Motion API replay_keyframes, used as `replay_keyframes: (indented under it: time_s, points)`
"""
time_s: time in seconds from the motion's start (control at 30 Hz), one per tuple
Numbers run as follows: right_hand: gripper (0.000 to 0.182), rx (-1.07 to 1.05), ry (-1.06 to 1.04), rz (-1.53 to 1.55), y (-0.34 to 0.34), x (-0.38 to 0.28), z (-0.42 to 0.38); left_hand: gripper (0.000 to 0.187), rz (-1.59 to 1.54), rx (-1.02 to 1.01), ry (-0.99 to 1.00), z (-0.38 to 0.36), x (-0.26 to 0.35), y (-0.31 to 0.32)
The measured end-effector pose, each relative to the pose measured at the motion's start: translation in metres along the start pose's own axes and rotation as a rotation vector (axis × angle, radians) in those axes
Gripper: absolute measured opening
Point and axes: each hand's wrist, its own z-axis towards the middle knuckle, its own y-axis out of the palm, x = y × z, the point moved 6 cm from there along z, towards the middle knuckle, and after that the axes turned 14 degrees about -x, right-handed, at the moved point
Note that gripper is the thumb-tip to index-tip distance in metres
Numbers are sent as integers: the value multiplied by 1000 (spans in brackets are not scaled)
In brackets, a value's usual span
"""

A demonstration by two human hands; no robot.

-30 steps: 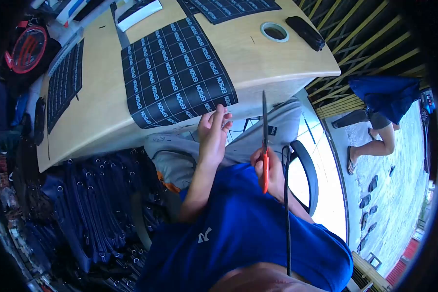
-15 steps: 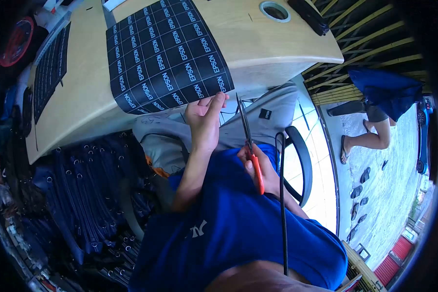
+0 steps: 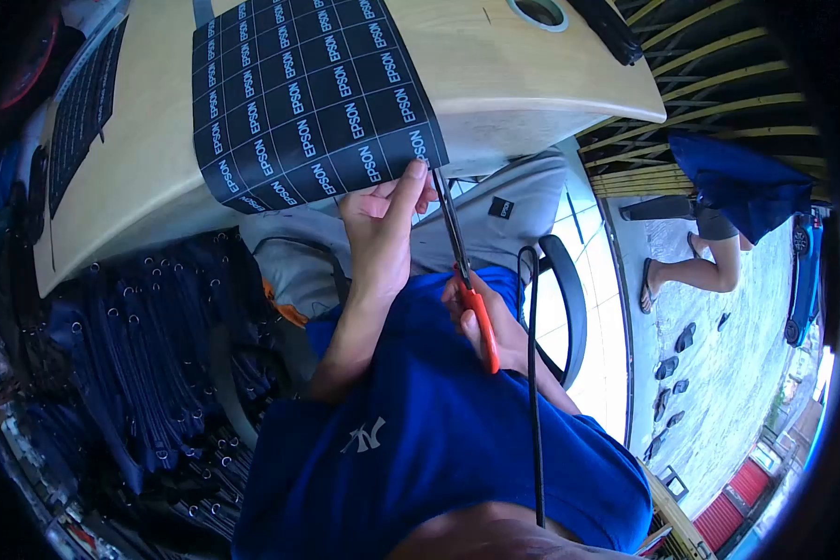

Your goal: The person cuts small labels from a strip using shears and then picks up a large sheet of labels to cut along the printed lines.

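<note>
A black sheet [image 3: 299, 107] printed with a grid of white EPSON labels lies on the table and hangs over its near edge. My left hand [image 3: 387, 219] pinches the sheet's lower right corner between thumb and fingers. In my right hand [image 3: 483, 313] are scissors [image 3: 467, 280] with red-orange handles, my fingers around the handles. Their blades point up to the sheet's bottom edge, just right of my left thumb; the tips meet the sheet there. A small black EPSON piece [image 3: 501, 207] rests on my grey trouser leg.
The pale wooden table [image 3: 495, 84] has a round cable hole [image 3: 539, 13] and a black case [image 3: 607, 28] at the back right. Another printed sheet [image 3: 89, 112] lies at the left. Dark blue straps [image 3: 149, 355] hang at lower left. A person's leg [image 3: 700, 271] shows outside.
The scissors have moved up and left, their blades now at the sheet's edge beside my left thumb. The view has shifted slightly; my left hand still pinches the sheet.
</note>
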Motion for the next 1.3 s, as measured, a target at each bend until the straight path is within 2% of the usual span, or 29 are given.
replay_keyframes:
  time_s: [0.07, 0.13, 0.23, 0.37, 0.43, 0.53, 0.77, 0.83, 1.3]
  points:
    - [78, -11, 19, 16, -1, 0, 2, 9, 33, 11, 34, 0, 3, 2]
    - [59, 0, -75, -84, -4, -7, 2, 10, 39, 14, 34, -1, 2, 0]
    - [62, 11, -133, -57, -6, -7, 6, 11, 61, 17, 12, -3, 3, -1]
    - [64, 2, -104, -36, -7, -12, 11, 12, 87, 8, -15, -4, 2, 1]
    - [80, -26, -14, 206, -4, -7, 13, 12, 83, 11, -22, -4, 1, 0]
    - [81, -23, -9, 202, -7, -13, 16, 12, 72, 13, -11, -3, 1, 1]
    - [82, -16, 8, 204, -8, -9, 20, 12, 60, 20, -10, -4, 1, 1]
    - [66, -12, -111, -47, -13, -15, 20, 12, 49, 15, -8, -4, 0, 2]
    - [65, -50, -68, 70, -11, -13, 24, 12, 44, 41, -79, -6, 0, 2]
